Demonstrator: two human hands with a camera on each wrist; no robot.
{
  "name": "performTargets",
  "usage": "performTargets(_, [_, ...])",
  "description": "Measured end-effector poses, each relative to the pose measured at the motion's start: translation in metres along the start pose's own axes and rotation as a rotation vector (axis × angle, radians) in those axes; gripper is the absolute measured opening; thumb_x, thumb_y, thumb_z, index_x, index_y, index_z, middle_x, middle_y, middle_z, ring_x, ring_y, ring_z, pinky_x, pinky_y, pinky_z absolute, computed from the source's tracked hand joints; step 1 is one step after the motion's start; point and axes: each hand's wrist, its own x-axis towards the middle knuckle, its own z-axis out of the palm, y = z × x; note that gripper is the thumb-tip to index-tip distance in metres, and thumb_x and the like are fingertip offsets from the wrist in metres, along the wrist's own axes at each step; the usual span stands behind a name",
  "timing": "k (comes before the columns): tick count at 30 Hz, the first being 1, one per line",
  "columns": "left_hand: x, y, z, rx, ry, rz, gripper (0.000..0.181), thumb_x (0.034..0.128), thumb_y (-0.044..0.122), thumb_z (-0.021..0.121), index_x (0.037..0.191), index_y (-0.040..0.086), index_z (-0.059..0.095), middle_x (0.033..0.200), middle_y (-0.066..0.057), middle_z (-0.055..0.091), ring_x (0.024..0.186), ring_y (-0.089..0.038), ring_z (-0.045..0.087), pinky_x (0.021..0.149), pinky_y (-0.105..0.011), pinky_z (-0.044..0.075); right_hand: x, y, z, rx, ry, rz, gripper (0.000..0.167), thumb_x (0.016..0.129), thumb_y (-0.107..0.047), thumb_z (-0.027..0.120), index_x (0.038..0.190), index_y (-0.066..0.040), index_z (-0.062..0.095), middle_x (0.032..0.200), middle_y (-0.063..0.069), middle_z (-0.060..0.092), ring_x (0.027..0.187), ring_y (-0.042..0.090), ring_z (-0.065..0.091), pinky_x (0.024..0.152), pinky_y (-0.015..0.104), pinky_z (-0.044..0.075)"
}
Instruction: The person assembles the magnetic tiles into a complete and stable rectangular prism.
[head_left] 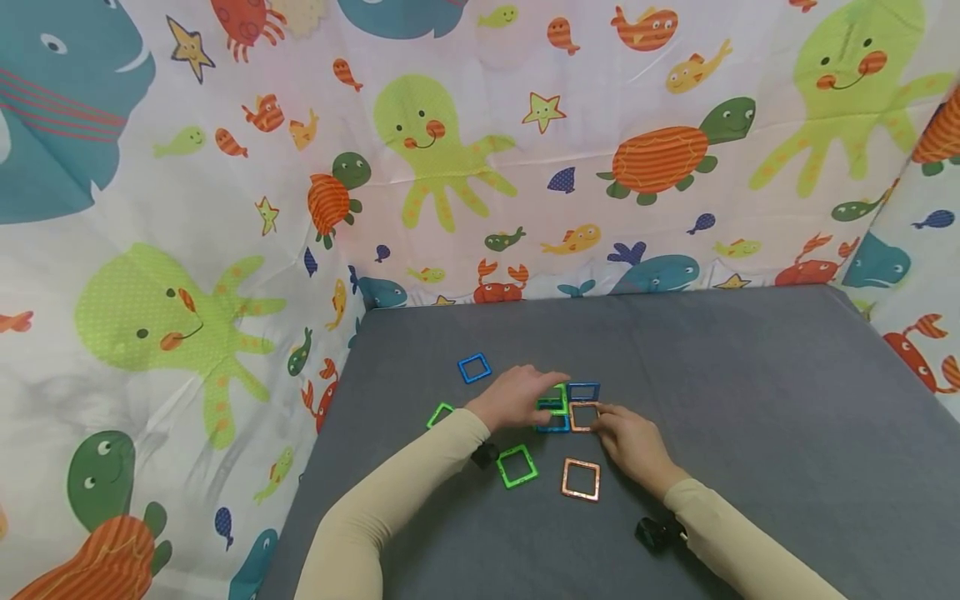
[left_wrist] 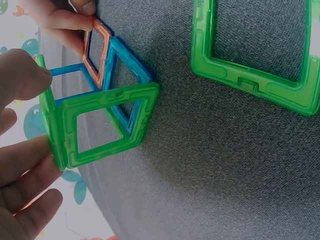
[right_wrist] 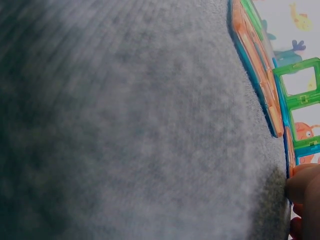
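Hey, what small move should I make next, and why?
Perhaps gently steady the green square in your left hand before letting go: it meets another green square at an angle, and your right hand is busy at the orange square.

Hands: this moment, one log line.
left hand: holds green square plastic frame | right hand: touches orange square plastic frame | apart: blue square plastic frame

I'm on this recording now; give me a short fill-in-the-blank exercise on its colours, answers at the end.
1. The frame pinched by the left hand is ____.
2. The frame touched by the right hand is ____.
3. In the head view, the loose frame farthest from the person is ____.
4. The surface under the frames is ____.

Missing words: green; orange; blue; gray.
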Motion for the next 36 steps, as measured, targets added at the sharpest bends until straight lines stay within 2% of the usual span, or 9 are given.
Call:
performTargets(6, [0.001,0.0,0.0,-0.027,-0.005,-0.02,0.061,0.0916,0.027,0.074,0.148,0.018,0.053,0.126,-0.003,0.072,0.096,-0.015,0.06,0.086,-0.031,0.053,0.001,0.0,-0.001,0.0,-0.003,0.004,0.011,0.086,-0.002,0.074,0.09,-0.011,0.079,0.119,0.018,0.074,0.104,0.036,0.073,0.082,0.054,0.059])
performTargets(13, [-0.001,0.0,0.003,-0.028,0.021,-0.01,0.06,0.0918,0.028,0.073,0.148,0.017,0.054,0.129,-0.003,0.071,0.096,-0.016,0.062,0.087,-0.033,0.054,-0.001,-0.001,0.0,0.002,0.015,-0.008,0.01,0.085,-0.002,0.075,0.09,-0.011,0.078,0.118,0.018,0.074,0.103,0.036,0.073,0.081,0.053,0.059])
performTargets(21, [-0.001,-0.002,0.006,-0.047,0.03,-0.02,0.061,0.0922,0.029,0.073,0.149,0.017,0.052,0.141,0.0,0.065,0.113,-0.017,0.065,0.103,-0.036,0.052,-0.001,-0.001,0.001,0.002,0.016,-0.003,0.01,0.086,-0.002,0.075,0.09,-0.011,0.078,0.118,0.018,0.074,0.103,0.036,0.073,0.081,0.053,0.059])
performTargets(27, [-0.008,-0.007,0.01,-0.137,0.045,-0.044,0.069,0.0918,0.03,0.075,0.153,0.016,0.047,0.152,-0.001,0.055,0.136,-0.02,0.056,0.116,-0.039,0.043,-0.002,-0.003,0.001,0.002,0.025,-0.005,0.01,0.085,-0.002,0.076,0.089,-0.01,0.079,0.118,0.019,0.074,0.102,0.037,0.073,0.081,0.054,0.059])
performTargets(32, [-0.017,-0.01,0.018,-0.263,0.088,-0.125,0.08,0.0887,0.026,0.08,0.157,0.017,0.04,0.158,-0.002,0.049,0.144,-0.021,0.048,0.119,-0.039,0.041,-0.001,-0.003,0.0,0.0,0.013,0.003,0.01,0.086,-0.002,0.075,0.089,-0.01,0.079,0.118,0.018,0.074,0.103,0.037,0.073,0.081,0.054,0.059])
performTargets(36, [-0.025,-0.009,0.032,-0.366,0.13,-0.183,0.08,0.0904,0.025,0.079,0.158,0.016,0.038,0.16,-0.002,0.046,0.145,-0.022,0.048,0.117,-0.04,0.043,-0.001,-0.004,-0.001,-0.002,-0.004,0.016,0.01,0.087,-0.003,0.074,0.09,-0.011,0.079,0.119,0.018,0.074,0.104,0.037,0.073,0.082,0.054,0.059])
